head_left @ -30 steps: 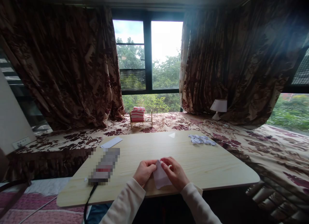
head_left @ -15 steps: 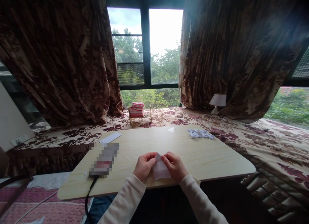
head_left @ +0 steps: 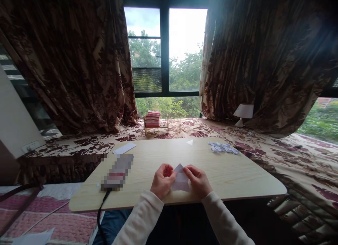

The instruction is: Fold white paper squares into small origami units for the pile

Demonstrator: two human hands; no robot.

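Note:
A small sheet of white paper [head_left: 181, 181] with a pointed top is held between my two hands, over the near edge of the pale wooden table [head_left: 158, 157]. My left hand [head_left: 163, 181] pinches its left side between thumb and curled fingers. On the other side, the thumb and fingers of my right hand [head_left: 197, 179] grip it near the top point. The paper's upper corners look folded inward; the fingers cover part of its sides.
Toward the table's back right lies a pile of small folded papers [head_left: 223, 148]. A white triangle of paper [head_left: 189, 142] is near the far edge. White paper strips [head_left: 124, 148] and a blurred-out device [head_left: 117, 172] with a black cable occupy the left. A lamp [head_left: 243, 112] stands beyond.
The paper has turned from a long, narrow-topped shape to a broader pointed one, and my hands have shifted on it. The whole view has swung slightly left.

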